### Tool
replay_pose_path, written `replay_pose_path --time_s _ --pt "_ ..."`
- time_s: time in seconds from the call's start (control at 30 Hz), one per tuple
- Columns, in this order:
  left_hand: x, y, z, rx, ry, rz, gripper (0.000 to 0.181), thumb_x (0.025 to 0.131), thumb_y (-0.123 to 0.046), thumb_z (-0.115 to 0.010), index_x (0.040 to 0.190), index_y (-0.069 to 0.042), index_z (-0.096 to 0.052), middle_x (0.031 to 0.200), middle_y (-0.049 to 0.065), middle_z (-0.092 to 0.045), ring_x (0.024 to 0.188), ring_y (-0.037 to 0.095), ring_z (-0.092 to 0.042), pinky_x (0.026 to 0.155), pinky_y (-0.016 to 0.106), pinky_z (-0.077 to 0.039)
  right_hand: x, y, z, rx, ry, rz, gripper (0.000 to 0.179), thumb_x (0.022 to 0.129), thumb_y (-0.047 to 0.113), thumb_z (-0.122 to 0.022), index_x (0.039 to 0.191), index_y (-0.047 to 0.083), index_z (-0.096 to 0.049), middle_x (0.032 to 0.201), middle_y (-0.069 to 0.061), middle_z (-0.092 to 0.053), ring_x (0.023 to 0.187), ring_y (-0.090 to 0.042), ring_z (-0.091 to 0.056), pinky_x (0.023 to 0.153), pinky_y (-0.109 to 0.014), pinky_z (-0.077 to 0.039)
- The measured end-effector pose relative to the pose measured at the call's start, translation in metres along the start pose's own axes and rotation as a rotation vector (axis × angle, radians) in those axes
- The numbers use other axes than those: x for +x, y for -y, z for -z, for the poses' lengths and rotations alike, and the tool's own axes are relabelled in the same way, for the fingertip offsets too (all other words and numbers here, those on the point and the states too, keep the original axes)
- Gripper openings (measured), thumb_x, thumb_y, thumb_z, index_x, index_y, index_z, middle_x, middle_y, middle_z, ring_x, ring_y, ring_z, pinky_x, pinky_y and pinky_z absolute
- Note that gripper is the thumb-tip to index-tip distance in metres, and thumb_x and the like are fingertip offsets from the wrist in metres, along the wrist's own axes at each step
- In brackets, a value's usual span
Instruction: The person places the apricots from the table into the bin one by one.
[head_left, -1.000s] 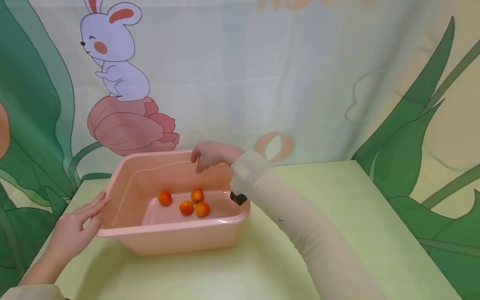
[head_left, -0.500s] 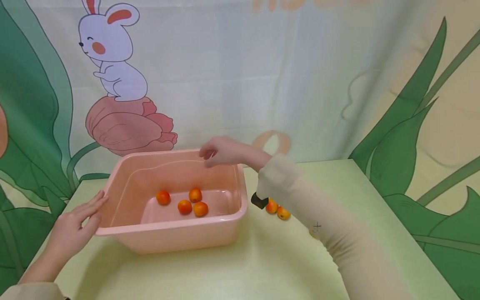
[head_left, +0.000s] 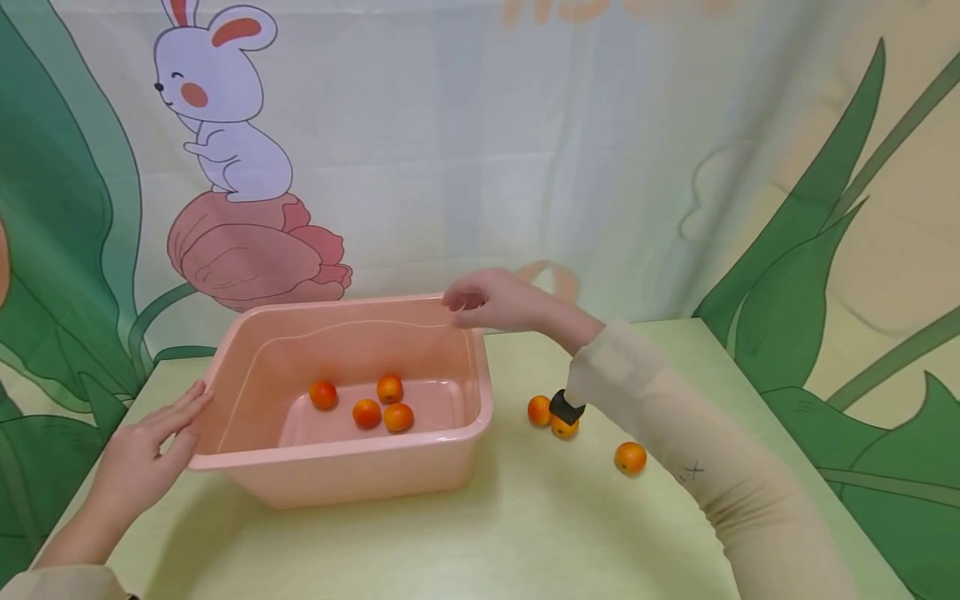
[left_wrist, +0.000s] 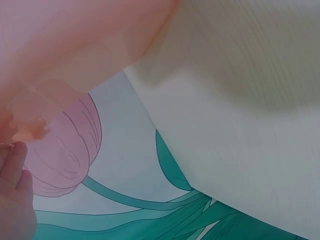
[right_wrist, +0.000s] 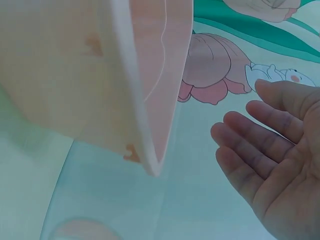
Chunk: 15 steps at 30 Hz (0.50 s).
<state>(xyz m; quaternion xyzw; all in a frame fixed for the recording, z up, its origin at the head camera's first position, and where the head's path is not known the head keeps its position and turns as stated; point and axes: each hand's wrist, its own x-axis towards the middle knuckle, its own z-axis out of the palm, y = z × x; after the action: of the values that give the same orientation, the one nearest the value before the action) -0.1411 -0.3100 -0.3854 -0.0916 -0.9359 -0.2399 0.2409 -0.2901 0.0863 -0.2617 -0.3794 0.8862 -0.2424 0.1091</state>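
A pink plastic basin [head_left: 352,454] stands on the table, with several small round orange-red fruits [head_left: 367,413] on its floor. At its left rim is my left hand [head_left: 146,450], fingers fairly straight and touching the outer side near the front corner. In the left wrist view, fingertips [left_wrist: 19,150] show right at the basin's edge. My right hand [head_left: 502,300] is over the back right corner of the basin. The right wrist view shows that hand [right_wrist: 280,155] with relaxed fingers and nothing in the palm, apart from the rim.
Three more orange-red fruits lie on the table [head_left: 525,533] right of the basin, one fruit [head_left: 630,458] set apart nearer the front. A black wrist device [head_left: 567,407] overlaps the other two. Behind hangs a cloth [head_left: 637,167] printed with a rabbit and plants.
My right hand has moved right from above the basin to its back right corner, and the fruits on the table have come into view. The left hand stays at the rim.
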Motion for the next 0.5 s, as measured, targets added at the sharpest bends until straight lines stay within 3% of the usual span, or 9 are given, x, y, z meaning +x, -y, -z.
replay_pose_path --time_s 0.3,0.5 --pt "0.000 0.000 -0.001 0.005 -0.003 -0.001 0.036 0.088 -0.014 -0.048 0.124 -0.016 -0.053 0.126 -0.040 -0.026 0.108 -0.029 -0.016 0.086 -0.004 -0.011 -0.026 -0.020 0.001 0.025 -0.099 0.060 0.025 0.083 0.013 -0.057 0.105 0.004 -0.061 0.101 -0.011 -0.064 0.086 -0.017 -0.061 0.079 -0.030 -0.049" --pt "0.000 0.001 -0.001 -0.008 -0.020 -0.018 0.036 0.087 -0.012 -0.048 0.123 -0.014 -0.054 0.125 -0.040 -0.028 0.108 -0.029 -0.018 0.084 -0.005 -0.012 -0.035 -0.030 -0.001 0.046 -0.126 0.016 0.026 0.083 0.014 -0.059 0.106 0.002 -0.061 0.102 -0.011 -0.063 0.087 -0.018 -0.061 0.080 -0.032 -0.049"
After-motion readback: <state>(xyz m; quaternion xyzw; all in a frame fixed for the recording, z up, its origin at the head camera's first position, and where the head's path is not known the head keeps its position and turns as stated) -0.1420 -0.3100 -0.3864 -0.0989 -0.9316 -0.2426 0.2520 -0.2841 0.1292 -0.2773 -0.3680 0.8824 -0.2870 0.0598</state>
